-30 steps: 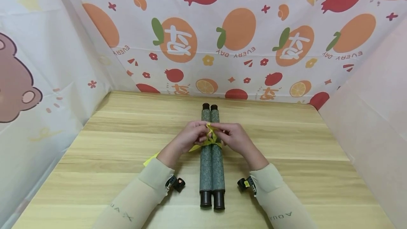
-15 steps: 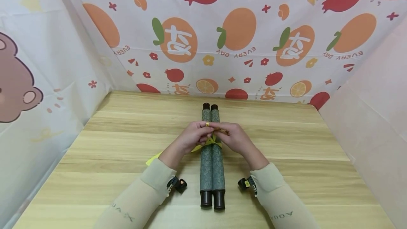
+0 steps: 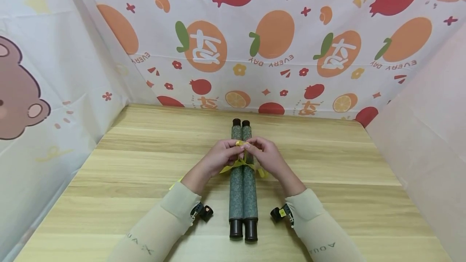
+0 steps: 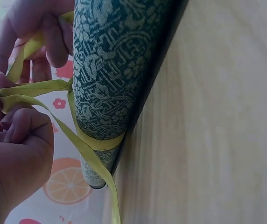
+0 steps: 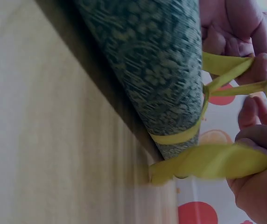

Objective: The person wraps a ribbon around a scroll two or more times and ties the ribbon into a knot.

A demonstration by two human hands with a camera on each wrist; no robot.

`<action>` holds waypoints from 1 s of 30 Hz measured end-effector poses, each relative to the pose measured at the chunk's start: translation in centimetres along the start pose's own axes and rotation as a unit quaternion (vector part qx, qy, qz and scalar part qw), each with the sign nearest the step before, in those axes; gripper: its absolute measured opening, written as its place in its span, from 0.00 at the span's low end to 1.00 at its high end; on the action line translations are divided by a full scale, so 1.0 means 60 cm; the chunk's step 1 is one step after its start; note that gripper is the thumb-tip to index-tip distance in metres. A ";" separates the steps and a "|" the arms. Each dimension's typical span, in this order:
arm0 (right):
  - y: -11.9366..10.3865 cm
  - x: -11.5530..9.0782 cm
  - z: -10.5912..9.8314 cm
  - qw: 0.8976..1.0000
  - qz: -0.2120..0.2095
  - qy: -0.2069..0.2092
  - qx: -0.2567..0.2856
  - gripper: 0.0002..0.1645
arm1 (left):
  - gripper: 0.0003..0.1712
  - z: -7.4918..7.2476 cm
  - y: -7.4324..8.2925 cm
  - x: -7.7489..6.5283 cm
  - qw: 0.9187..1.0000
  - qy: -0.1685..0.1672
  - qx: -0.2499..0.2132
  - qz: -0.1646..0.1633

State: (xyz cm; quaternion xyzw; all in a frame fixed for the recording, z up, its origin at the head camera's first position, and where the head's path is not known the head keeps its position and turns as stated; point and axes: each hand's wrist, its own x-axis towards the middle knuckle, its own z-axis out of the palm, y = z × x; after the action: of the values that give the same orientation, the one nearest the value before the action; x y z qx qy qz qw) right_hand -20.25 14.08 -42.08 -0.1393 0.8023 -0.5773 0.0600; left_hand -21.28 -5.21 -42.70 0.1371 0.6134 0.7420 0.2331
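A scroll (image 3: 236, 197) with two green patterned rolls side by side and dark end knobs lies lengthwise on the table. A yellow ribbon (image 4: 101, 142) wraps round both rolls, gathered at a small knot on top. Above the knot, my left hand (image 3: 218, 156) pinches a loop of the ribbon between thumb and fingers; one tail falls to the left. Close beside it my right hand (image 3: 268, 157) pinches another part of the ribbon, thumb near the left fingertips. From the right hand a tail (image 5: 217, 161) hangs down on the right side, blurred in the right wrist view.
A wooden table (image 3: 346, 197) extends on both sides of the scroll. Fruit-printed cloth (image 3: 276, 51) stands behind it, with pale cloth walls at left and right. A wrist camera (image 3: 205, 212) sits by the left cuff, another (image 3: 276, 214) by the right.
My right fingers have bent and drawn up beside the left fingertips. A ribbon tail now hangs to the right of the scroll. The left hand and scroll stay nearly in place.
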 end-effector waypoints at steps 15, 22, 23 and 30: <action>0.006 0.006 -0.011 0.983 0.087 -0.010 0.164 0.11 | 0.10 -0.011 0.003 -0.002 0.999 -0.023 0.025 0.004; 0.006 0.001 0.007 0.977 0.100 -0.004 0.187 0.07 | 0.12 -0.016 0.002 -0.018 0.999 -0.005 0.030 -0.028; 0.006 0.001 0.007 0.978 0.096 -0.002 0.186 0.08 | 0.12 -0.016 0.003 -0.018 0.999 -0.002 0.031 -0.027; 0.000 -0.001 -0.002 0.982 0.059 0.036 0.176 0.13 | 0.15 -0.007 0.007 -0.006 0.998 -0.004 0.060 -0.008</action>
State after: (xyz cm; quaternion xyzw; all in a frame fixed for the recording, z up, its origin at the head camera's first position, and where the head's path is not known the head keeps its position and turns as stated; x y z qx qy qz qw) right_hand -20.23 14.20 -42.02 -0.0584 0.6965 -0.7097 0.0887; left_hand -21.28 -5.82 -42.36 0.1487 0.6568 0.7017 0.2325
